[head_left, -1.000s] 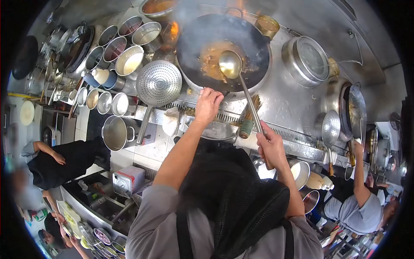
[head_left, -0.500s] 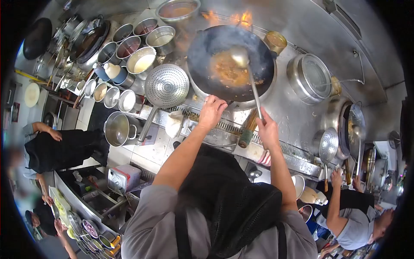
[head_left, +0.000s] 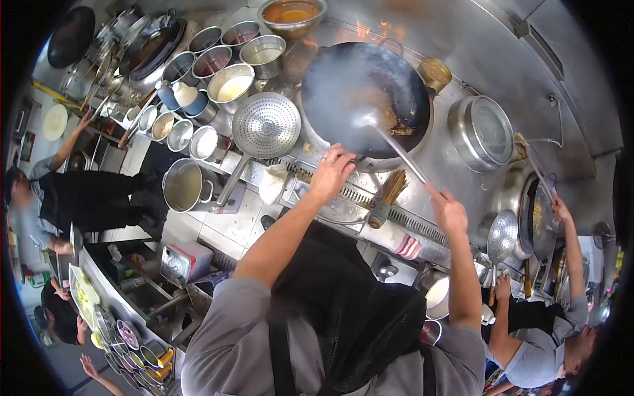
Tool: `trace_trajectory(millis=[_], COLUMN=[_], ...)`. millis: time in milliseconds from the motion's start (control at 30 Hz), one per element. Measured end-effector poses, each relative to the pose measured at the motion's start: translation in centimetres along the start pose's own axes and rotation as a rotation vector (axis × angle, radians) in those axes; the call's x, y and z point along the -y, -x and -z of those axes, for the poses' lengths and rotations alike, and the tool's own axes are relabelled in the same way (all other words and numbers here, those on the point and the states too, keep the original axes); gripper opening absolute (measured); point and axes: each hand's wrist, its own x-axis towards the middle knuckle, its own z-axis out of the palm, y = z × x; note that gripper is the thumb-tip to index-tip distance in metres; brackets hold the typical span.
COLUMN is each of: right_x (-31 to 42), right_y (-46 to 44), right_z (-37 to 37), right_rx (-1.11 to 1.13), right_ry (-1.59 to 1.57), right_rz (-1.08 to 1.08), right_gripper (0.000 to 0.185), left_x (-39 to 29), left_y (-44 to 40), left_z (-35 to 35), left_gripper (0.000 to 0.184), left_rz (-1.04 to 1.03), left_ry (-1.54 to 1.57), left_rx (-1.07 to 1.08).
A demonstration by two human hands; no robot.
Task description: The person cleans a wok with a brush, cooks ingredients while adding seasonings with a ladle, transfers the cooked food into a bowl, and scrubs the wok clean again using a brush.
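Note:
My left hand (head_left: 333,173) is closed at the near rim of a large black wok (head_left: 416,86), its fingers curled at the edge. My right hand (head_left: 447,210) grips the long handle of a metal ladle (head_left: 408,157). The ladle's bowl is inside the wok near the front, blurred by thick steam. Browned bits of food (head_left: 401,129) cling to the wok's right inner side, while steam hides most of the rest. Below the wok, a bamboo brush (head_left: 386,201) lies on the stove's front ledge, between my hands.
Flames (head_left: 373,30) rise behind the wok. A perforated strainer (head_left: 266,125) rests at its left, near several metal pots of sauces. A lidded steel pot (head_left: 481,132) stands to the right. Co-workers stand at left (head_left: 86,191) and at right (head_left: 538,336).
My right hand has drawn back to the right, bringing the ladle's bowl toward the wok's near side. Steam in the wok is thicker. My left hand stays at the rim.

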Motion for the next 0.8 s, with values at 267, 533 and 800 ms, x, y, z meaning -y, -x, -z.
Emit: trace_trajectory(millis=[267,533,800], right_x=[7.7,32.8,53.0], right_y=[3.1,-7.0,-18.2], right_z=[6.4,25.6,-0.9], right_rx=[0.028,-0.032,0.550], right_ry=[-0.791,-1.589,-1.368], right_rz=[-0.191,0.524,0.049], right_gripper=[0.038,0.064,0.046], left_x=[-2.9,-6.1,9.3], left_y=[-1.7,-14.3,14.7], left_z=[2.6,22.4,48.0], left_gripper=[0.099,0.017,0.045], left_rz=[-0.008,0.267,0.450], left_ry=[-0.007,0.707,1.088], left_rx=[0.149,-0.729,-1.224])
